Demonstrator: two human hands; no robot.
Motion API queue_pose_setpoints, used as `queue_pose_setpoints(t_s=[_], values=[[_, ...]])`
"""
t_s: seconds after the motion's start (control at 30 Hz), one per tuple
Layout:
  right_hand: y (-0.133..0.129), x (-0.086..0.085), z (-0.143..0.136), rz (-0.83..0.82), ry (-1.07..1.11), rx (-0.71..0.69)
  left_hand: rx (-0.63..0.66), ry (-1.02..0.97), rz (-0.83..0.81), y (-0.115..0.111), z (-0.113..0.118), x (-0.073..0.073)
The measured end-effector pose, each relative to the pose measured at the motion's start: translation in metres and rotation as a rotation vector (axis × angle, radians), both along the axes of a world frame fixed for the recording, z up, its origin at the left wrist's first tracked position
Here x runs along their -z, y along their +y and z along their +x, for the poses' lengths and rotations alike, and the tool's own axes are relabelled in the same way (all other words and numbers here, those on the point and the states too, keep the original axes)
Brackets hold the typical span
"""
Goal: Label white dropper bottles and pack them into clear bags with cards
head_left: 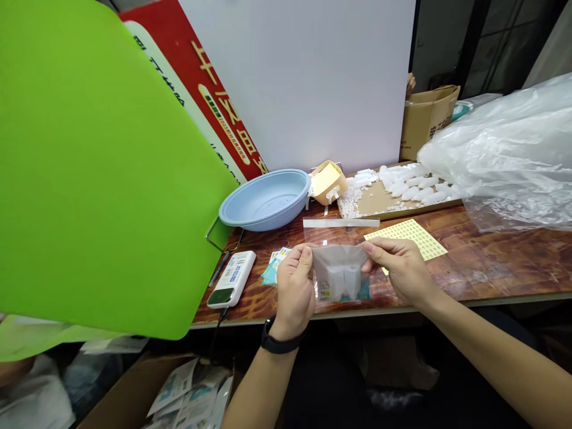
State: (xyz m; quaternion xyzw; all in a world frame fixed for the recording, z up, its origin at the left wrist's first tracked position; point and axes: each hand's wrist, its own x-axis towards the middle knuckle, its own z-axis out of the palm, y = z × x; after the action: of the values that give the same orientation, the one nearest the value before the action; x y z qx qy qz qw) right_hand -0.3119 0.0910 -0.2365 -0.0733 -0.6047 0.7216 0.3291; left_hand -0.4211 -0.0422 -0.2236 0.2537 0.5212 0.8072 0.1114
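A small clear pouch (342,271) with white bottle-shaped pieces inside hangs between my two hands above the table's front edge. My left hand (297,285) pinches its upper left corner, thumb on top. On the opposite side, my right hand (400,267) grips the upper right corner between thumb and fingers. A clear bag with a white strip (341,223) lies flat just behind the pouch. Beside my right hand is a yellow sticker sheet (415,238), partly covered by it. Blue-and-white cards (273,267) lie left of my left hand.
A blue basin (267,199) stands behind, near a small cardboard box (328,182) and a shallow tray (379,208) of white pieces. A white device (232,279) lies left. A green board (111,179) fills the left; a large plastic bag (509,149) sits right. Another person's hand (410,83) shows behind.
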Motion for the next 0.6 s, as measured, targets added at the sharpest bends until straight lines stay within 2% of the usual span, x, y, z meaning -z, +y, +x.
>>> queue_pose_setpoints(t_s=[0.13, 0.23, 0.4, 0.6], values=[[0.003, 0.002, 0.003, 0.234, 0.087, 0.175, -0.053, 0.195, 0.004, 0.009, -0.001, 0.012], [0.007, 0.01, 0.002, 0.341, 0.093, 0.24, -0.086, 0.128, 0.005, 0.017, -0.004, 0.026], [0.015, 0.021, 0.0, 0.391, 0.0, 0.224, -0.111, 0.01, -0.036, 0.022, -0.003, 0.04], [0.012, 0.043, -0.007, 0.342, -0.133, 0.277, -0.182, -0.079, -0.093, 0.008, -0.006, 0.063]])
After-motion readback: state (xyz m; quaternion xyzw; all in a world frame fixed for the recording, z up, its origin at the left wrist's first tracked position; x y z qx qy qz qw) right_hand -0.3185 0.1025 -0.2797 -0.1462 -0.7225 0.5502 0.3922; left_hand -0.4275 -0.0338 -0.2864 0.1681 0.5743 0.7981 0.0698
